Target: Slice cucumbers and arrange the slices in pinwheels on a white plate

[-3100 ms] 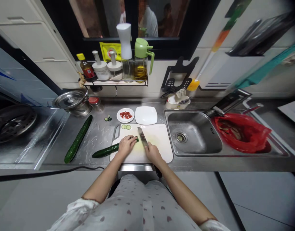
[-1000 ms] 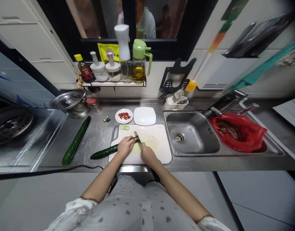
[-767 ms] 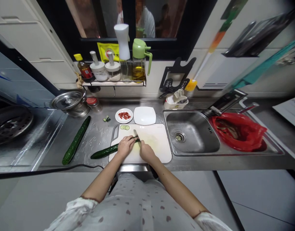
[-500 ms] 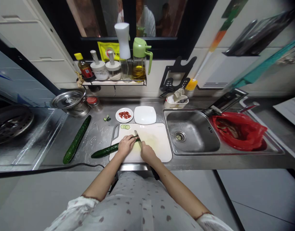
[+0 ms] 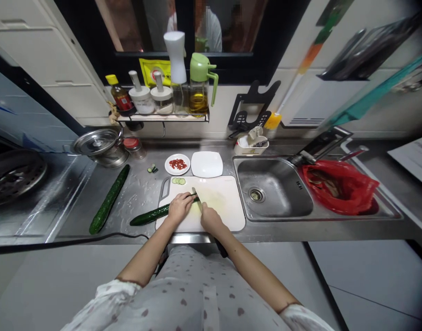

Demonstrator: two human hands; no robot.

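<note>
The left hand [image 5: 179, 208] presses down on a long dark green cucumber [image 5: 152, 214] lying across the white plastic cutting board [image 5: 221, 202], its long axis running left to right. The right hand [image 5: 209, 219] grips a knife [image 5: 196, 196] at the cucumber's right end, just beside the left fingertips. The handle and cut end are hidden.

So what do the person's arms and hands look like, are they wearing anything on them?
Both hands are bare: the left hand and right hand show no gloves, and no rings or watch can be made out. The forearms are uncovered too. Pale sleeves with small dark heart-like spots are pushed up near the elbows, matching the garment below.
</note>
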